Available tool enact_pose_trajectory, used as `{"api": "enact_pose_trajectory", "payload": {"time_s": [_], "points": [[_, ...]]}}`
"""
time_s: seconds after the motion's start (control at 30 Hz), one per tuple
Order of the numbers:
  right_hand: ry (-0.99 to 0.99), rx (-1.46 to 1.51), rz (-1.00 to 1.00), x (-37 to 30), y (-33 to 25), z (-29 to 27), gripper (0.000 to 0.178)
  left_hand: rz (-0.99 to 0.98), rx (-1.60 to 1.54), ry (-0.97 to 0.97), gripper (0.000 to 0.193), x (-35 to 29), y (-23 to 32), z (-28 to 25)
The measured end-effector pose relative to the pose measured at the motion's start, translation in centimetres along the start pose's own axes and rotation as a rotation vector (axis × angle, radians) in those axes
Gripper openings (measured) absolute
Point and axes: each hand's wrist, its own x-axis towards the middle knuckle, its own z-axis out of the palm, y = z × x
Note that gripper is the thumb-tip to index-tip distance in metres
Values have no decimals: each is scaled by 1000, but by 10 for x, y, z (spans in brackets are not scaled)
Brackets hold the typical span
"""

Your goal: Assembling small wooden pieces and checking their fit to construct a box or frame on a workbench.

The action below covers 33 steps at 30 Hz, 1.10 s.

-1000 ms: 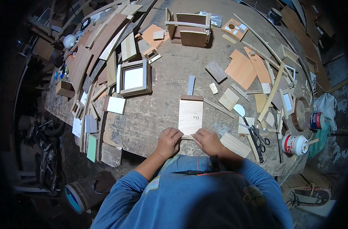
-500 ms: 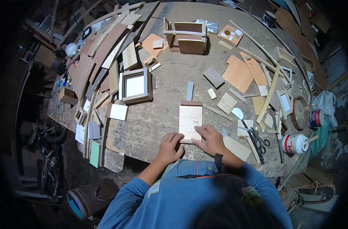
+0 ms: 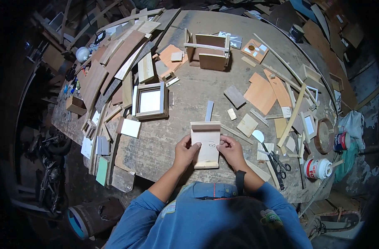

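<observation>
Between my hands is a pale wooden board (image 3: 206,151) with handwritten marks on its face and a raised strip across its far and near ends. It looks lifted and tilted, close to the bench's front edge. My left hand (image 3: 186,151) grips its left edge, thumb on the face and fingers behind. On the opposite edge, my right hand (image 3: 231,150) pinches the board the same way. Past the far end lies a narrow grey strip (image 3: 209,111), and thin wooden sticks (image 3: 238,134) lie to the right.
Left on the bench (image 3: 185,95) sits a stacked wooden frame (image 3: 150,101); an open wooden box frame (image 3: 214,61) stands at the back. Scissors (image 3: 280,166), a white glue tub (image 3: 318,168) and many offcuts crowd the right. Long planks (image 3: 118,58) line the left.
The board was lying flat with my hands at its near end. Now both hands hold its side edges, and its far end is tipped up, showing the strip's face.
</observation>
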Motion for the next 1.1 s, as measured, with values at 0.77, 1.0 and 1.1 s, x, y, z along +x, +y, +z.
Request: {"api": "enact_pose_trajectory", "payload": {"time_s": [0.77, 1.0, 1.1], "points": [[3, -347, -635, -28, -109, -33, 37, 295, 145, -103, 19, -23, 35, -1], [-7, -353, -651, -26, -106, -32, 38, 367, 234, -61, 17, -24, 45, 0], [18, -377, -686, -24, -98, -32, 39, 438, 312, -59, 17, -24, 49, 0]]}}
